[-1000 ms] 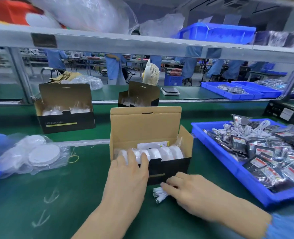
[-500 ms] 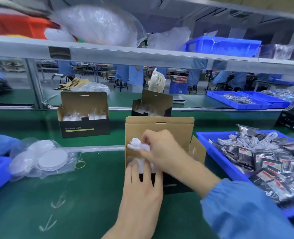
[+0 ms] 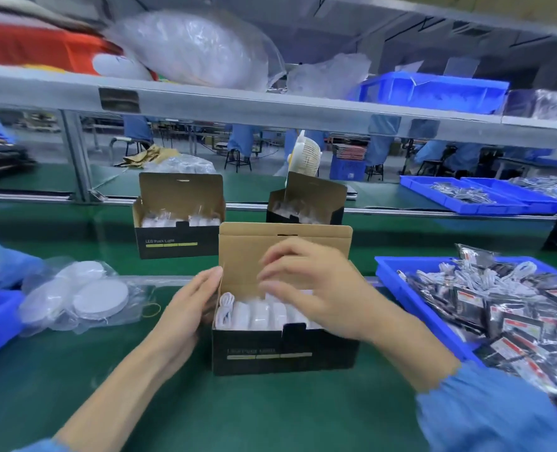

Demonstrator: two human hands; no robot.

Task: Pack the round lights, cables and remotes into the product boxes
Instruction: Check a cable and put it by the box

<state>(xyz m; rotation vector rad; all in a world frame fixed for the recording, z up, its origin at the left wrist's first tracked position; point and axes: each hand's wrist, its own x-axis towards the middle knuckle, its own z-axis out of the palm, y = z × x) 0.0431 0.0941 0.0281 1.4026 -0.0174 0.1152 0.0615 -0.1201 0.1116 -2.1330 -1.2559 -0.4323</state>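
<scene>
Open box (image 3: 280,350), black with a brown lid flap upright, on the green table (image 3: 75,370) — holds a row of round lights (image 3: 264,313) standing on edge with a coiled white cable (image 3: 226,303) at its left end. Left hand (image 3: 189,308) lies against the box's left wall, fingers straight; right hand (image 3: 316,288) hovers over the lights, fingers loosely spread, holding nothing. Two more open boxes (image 3: 179,230) stand behind; a blue bin (image 3: 398,278) of bagged cables and remotes to the right, a bag of lights (image 3: 84,295) to the left.

Blue elastic-cuffed sleeves (image 3: 486,415), bare hands.
</scene>
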